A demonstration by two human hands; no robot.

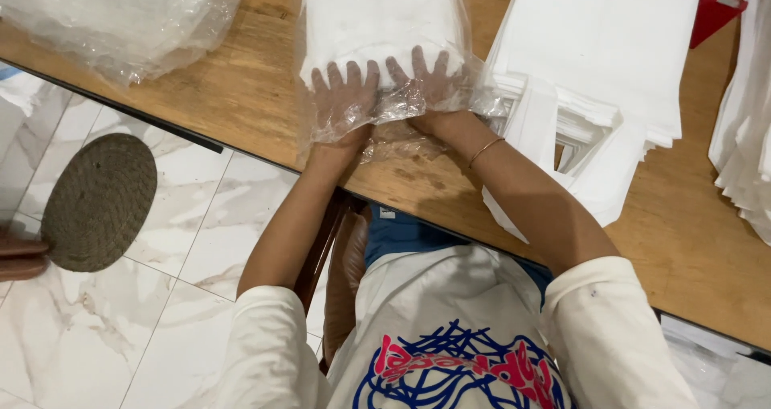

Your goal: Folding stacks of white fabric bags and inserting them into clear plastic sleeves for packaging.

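A view from above looks down on a person seated at a wooden bench (241,96), both arms stretched forward. The left hand (345,96) and the right hand (426,79) lie side by side, nearly touching, fingers spread flat, both tucked inside the open mouth of one clear plastic bag (385,108) and pressing against the near edge of one folded white fabric bundle (377,19) that sits inside it. The bundle and its bag rest on the bench at the top middle of the view, just in front of the person. A thin gold bangle (486,149) circles the right wrist. To the right lies one fanned stack of white fabric bags (602,55) with handles hanging toward the bench edge; a second white stack (747,136) sits at the far right edge. One red object (715,7) shows in the top right corner, too cut off to identify. One heap of crumpled clear plastic (120,15) lies top left. Below, on the white marble floor (201,240), sits one oval woven mat (100,200).
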